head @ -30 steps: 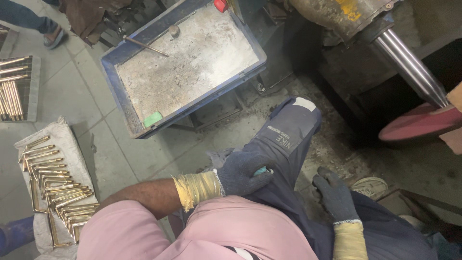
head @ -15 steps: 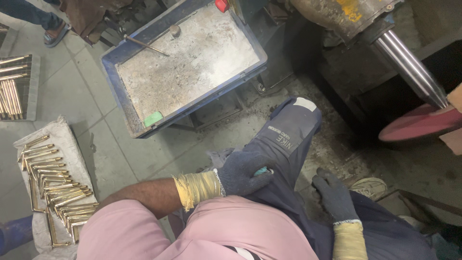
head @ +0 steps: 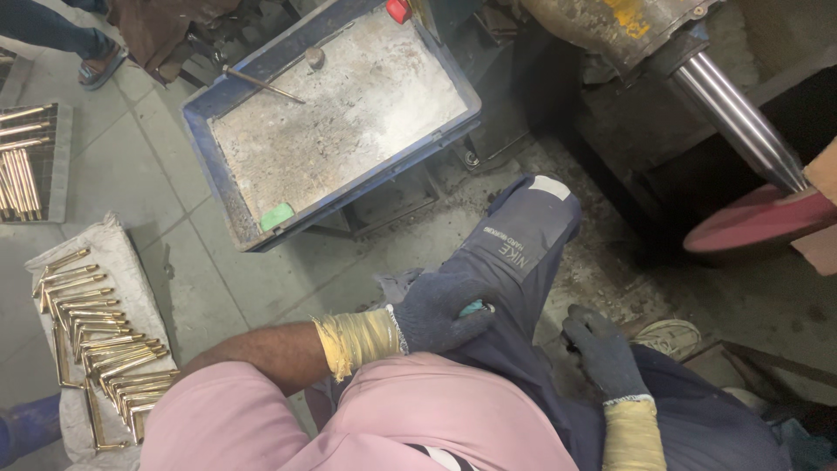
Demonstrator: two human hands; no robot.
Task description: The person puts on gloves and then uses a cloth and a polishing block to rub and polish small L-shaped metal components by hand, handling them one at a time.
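My left hand (head: pixel 436 310), in a dark knitted glove with tan tape round the wrist, lies on my left thigh in dark blue trousers (head: pixel 523 244). Its fingers are curled over a small teal object (head: pixel 476 307) that peeks out at the fingertips. My right hand (head: pixel 602 349), gloved and taped the same way, lies flat on my right thigh with its fingers slightly apart, and I see nothing in it. A pink shirt covers the bottom of the view.
A blue tray (head: pixel 228 202) with a dusty grey floor holds a green pad (head: pixel 277 216) and a thin metal rod (head: pixel 261 85). Several brass parts (head: pixel 96 340) lie on a cloth at the left. A red wheel (head: pixel 758 218) on a steel shaft (head: pixel 737 118) is at the right. Another person's sandalled foot (head: pixel 96 65) is at the top left.
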